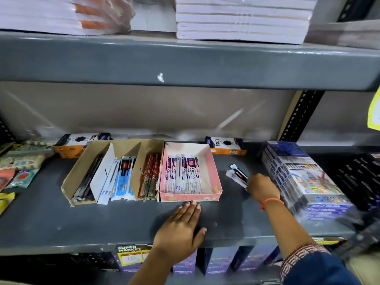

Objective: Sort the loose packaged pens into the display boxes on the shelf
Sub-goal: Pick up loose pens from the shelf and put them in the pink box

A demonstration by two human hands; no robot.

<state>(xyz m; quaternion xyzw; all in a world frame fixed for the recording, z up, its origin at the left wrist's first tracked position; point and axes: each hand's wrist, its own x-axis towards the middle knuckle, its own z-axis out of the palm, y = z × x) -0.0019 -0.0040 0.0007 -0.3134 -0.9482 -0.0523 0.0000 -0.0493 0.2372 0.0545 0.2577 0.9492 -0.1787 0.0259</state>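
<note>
Landmark: pink display box (pixel 216 177), open-topped card tray on the grey metal shelf (pixel 51 223), holding white-and-blue sleeved pens lying lengthwise. Touching its left wall: brown cardboard box (pixel 82 171), corrugated, worn at the front corner, split by slanted dividers into three bays; far bay from the pink box holds dark pens, middle bay blue-and-white packs, nearest bay red-and-black packs. Behind the pink box, against the back panel: two orange-and-black cartons (pixel 226 146), one to each side. Well right of the pink box: glossy purple shrink-wrapped carton stack (pixel 304 177), edges blurred. Far left of it: small flat packets (pixel 18 169), soft plastic, detail unclear. Above: a second grey shelf with stacked white notebooks (pixel 242 19). Left hand (pixel 181 225): flat, palm down, fingers spread, fingertips at the pink box's front wall; whether they touch it cannot be told; grips nothing. Right hand (pixel 262 187): just right of the pink box, closed around a few loose packaged pens (pixel 237 174), which fan out toward the box. The purple stack crowds the right wrist.
</note>
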